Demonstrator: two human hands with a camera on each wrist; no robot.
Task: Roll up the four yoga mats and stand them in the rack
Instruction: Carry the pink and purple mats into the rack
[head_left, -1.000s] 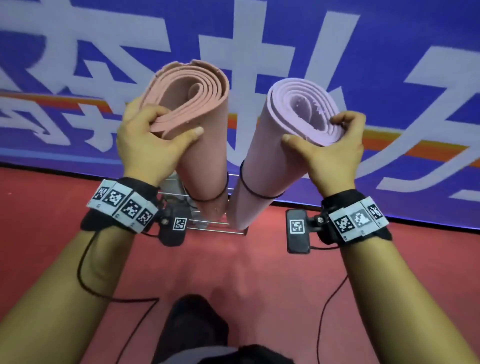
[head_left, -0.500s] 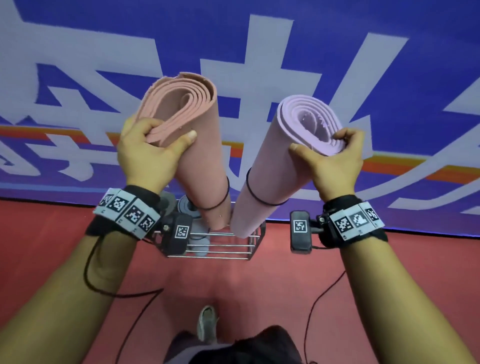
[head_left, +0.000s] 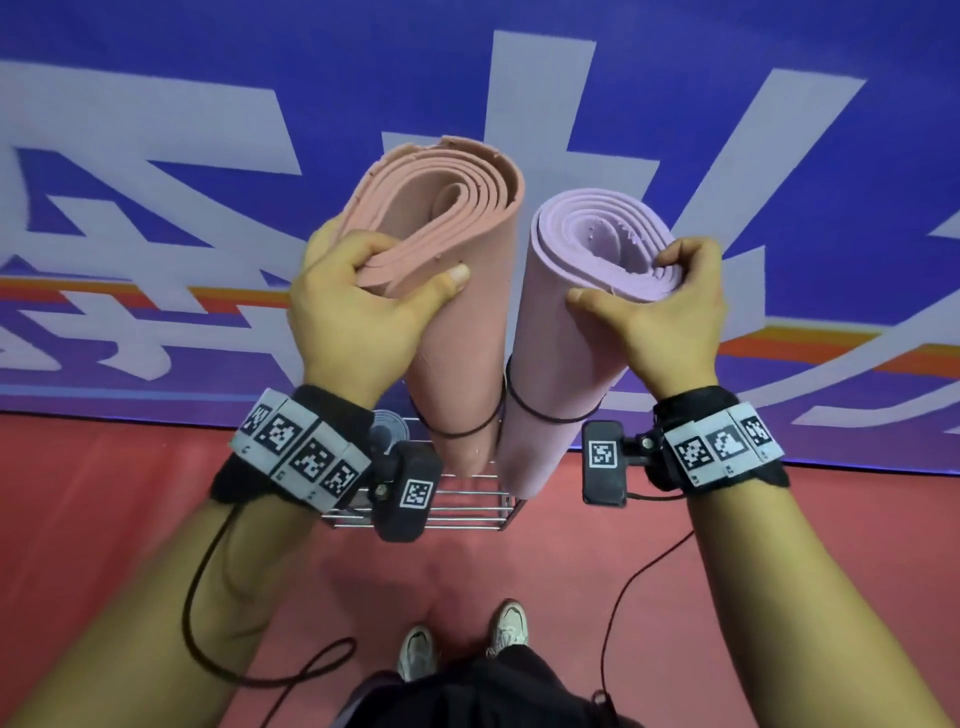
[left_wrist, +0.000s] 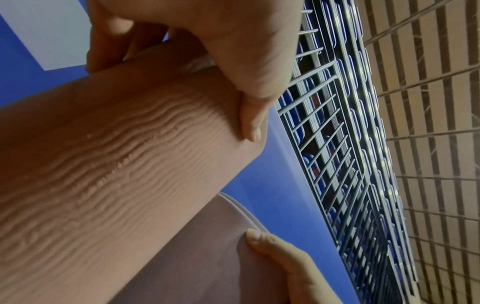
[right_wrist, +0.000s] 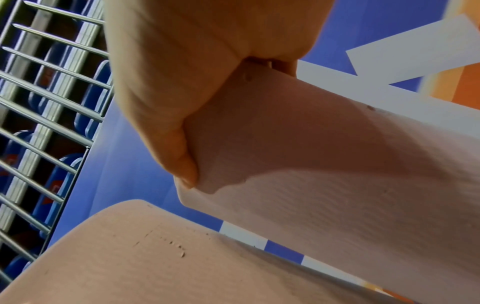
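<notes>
My left hand (head_left: 363, 296) grips the top end of a rolled pink mat (head_left: 457, 322), fingers hooked into its open coil and thumb across the outside. My right hand (head_left: 660, 306) grips the top of a rolled lilac mat (head_left: 561, 364) the same way. Both rolls hang upright, side by side, each bound by a black band, with their lower ends just above a wire rack (head_left: 457, 512) on the floor. A grey rolled mat (head_left: 387, 431) stands in the rack's left part, mostly hidden behind my left wrist. In the left wrist view the pink mat (left_wrist: 116, 164) fills the frame beside the lilac mat (left_wrist: 197, 257).
The rack stands on red flooring (head_left: 104, 519) against a blue banner wall (head_left: 208, 130) with white lettering. My shoes (head_left: 415, 649) are just short of the rack. Cables hang from both wrist cameras. Metal fencing (left_wrist: 337, 144) shows above the banner in the wrist views.
I have stepped closer to the rack, and both mats have come together and lowered toward it. My grips on the two rolls are unchanged.
</notes>
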